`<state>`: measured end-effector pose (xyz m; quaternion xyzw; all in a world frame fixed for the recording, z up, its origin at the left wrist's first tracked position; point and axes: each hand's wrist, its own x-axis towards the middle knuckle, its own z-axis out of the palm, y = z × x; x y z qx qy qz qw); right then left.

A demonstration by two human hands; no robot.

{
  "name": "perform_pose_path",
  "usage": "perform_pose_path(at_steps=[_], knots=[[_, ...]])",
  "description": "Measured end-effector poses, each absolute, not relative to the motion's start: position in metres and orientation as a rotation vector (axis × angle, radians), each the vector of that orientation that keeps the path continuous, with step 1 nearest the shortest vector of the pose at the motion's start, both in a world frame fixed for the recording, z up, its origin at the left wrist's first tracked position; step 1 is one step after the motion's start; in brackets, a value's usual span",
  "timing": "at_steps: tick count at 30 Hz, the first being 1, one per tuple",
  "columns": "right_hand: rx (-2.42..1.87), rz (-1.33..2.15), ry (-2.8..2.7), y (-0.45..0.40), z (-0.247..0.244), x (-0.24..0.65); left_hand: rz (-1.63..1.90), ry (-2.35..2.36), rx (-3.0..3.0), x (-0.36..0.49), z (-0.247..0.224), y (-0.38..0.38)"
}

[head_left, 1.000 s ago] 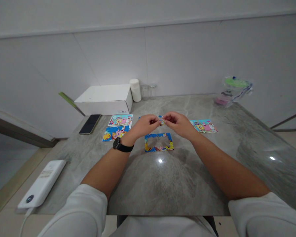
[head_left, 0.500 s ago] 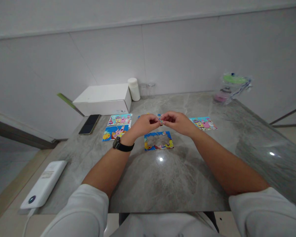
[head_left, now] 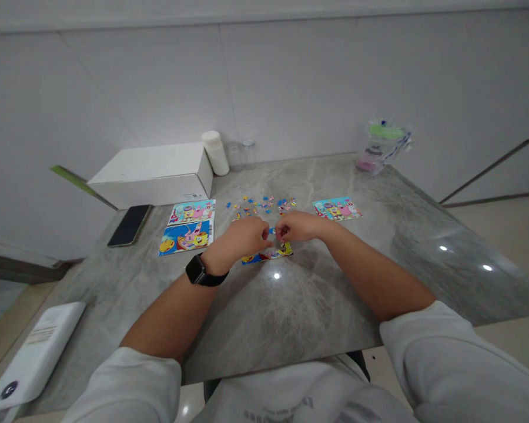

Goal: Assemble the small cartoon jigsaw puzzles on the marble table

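Note:
A partly filled jigsaw puzzle (head_left: 268,255) with a cartoon picture lies on the table in front of me, its upper part covered by my hands. My right hand (head_left: 298,227) is over its right side, thumb and fingertips pinched on a small puzzle piece that is mostly hidden. My left hand (head_left: 247,236), with a black watch (head_left: 197,269) on the wrist, is over the puzzle's left side. Its fingers are curled and its thumb is apart from them, with nothing visible between. Loose puzzle pieces (head_left: 267,204) are scattered just beyond both hands.
Two cartoon picture cards (head_left: 186,236) lie on the left and another card (head_left: 337,208) on the right. Behind stand a white box (head_left: 152,173), a white bottle (head_left: 216,154) and clear glasses (head_left: 248,154). A phone (head_left: 129,225), power bank (head_left: 37,352) and plastic bag (head_left: 382,147) are farther out.
My hands have come down from beyond the puzzle onto it and their fingertips have parted. The loose pieces behind them now show. The view has shifted to the right.

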<state>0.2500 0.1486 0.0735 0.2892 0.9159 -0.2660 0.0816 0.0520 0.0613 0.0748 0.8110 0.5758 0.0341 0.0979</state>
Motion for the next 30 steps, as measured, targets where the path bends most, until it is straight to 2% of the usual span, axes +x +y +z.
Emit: perform_pose_path(at_steps=[12, 30], knots=[[0.889, -0.669, 2.648, 0.144, 0.068, 0.244, -0.088, 1.688, 2.354, 0.076, 0.061, 0.054], [0.905, -0.523, 2.632, 0.145, 0.054, 0.241, -0.137, 1.674, 2.335, 0.085, 0.062, 0.049]])
